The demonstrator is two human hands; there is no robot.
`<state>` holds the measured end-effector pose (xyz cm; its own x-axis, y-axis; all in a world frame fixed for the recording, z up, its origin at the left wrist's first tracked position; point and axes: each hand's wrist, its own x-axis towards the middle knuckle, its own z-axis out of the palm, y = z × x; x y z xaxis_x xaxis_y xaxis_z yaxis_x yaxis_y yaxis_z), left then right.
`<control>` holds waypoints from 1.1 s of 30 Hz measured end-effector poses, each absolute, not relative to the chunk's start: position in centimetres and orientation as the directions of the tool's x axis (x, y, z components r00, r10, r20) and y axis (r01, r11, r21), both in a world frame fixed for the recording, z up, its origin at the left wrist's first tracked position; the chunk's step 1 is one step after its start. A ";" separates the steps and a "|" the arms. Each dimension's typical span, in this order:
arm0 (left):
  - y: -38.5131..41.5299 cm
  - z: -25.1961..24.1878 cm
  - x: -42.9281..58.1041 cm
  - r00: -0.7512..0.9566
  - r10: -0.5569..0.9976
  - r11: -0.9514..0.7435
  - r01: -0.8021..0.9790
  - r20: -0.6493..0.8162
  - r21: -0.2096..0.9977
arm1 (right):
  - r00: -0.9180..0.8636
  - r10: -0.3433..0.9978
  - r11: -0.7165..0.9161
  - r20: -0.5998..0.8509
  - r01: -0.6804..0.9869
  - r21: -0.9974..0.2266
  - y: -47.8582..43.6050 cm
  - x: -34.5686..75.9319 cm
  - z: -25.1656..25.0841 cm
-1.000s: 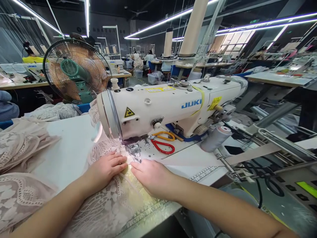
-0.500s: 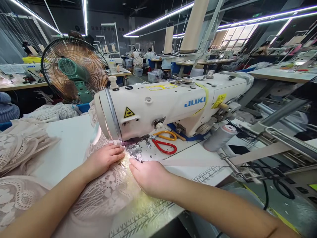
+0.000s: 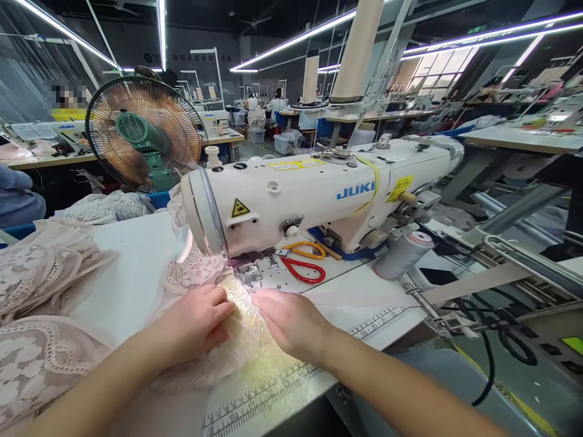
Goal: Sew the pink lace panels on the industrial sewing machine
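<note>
A white sewing machine (image 3: 296,188) stands before me, with pale pink lace fabric (image 3: 194,273) at its needle end. My left hand (image 3: 198,321) lies on the fabric left of and in front of the needle, fingers curled in and closed on the lace. Close to the front edge of the needle plate (image 3: 250,276), my right hand (image 3: 291,321) pinches the fabric's edge with thumb and forefinger. The fingertips of both hands are partly hidden. Thread snips (image 3: 304,262) with red and orange handles rest on the machine bed behind my right hand.
More lace pieces (image 3: 40,273) are heaped at the left. A grey thread cone (image 3: 404,255) stands at the right, near a pale tape (image 3: 478,281) running through a metal guide. A printed ruler (image 3: 273,394) lines the table's front edge. A fan (image 3: 146,133) stands behind.
My left hand has drawn back from the needle toward me, its fingers now more curled. The lace beneath has shifted and bunched. My right hand has moved slightly right. The view has shifted slightly.
</note>
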<state>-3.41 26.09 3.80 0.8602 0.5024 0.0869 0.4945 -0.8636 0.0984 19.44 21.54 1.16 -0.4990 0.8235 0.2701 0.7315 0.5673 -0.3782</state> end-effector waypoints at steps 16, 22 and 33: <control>25.8 2.4 -3.0 0.377 0.905 -0.424 0.833 0.197 0.355 | -0.338 0.935 0.325 0.106 0.699 -0.637 17.9 14.7 0.5; 24.7 1.4 -1.9 0.452 0.886 -0.459 0.886 0.106 0.057 | -0.285 0.957 0.259 0.056 0.751 -0.608 18.4 16.3 0.4; 26.4 1.9 -0.1 0.434 0.900 -0.435 0.900 0.040 0.012 | -0.321 0.947 0.286 0.011 0.826 -0.486 20.0 17.0 1.1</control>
<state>-0.13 26.40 1.87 0.4341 0.9000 0.0402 0.9004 -0.4349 0.0119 17.01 20.03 1.08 -0.3212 0.9469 0.0114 0.8256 0.2859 -0.4865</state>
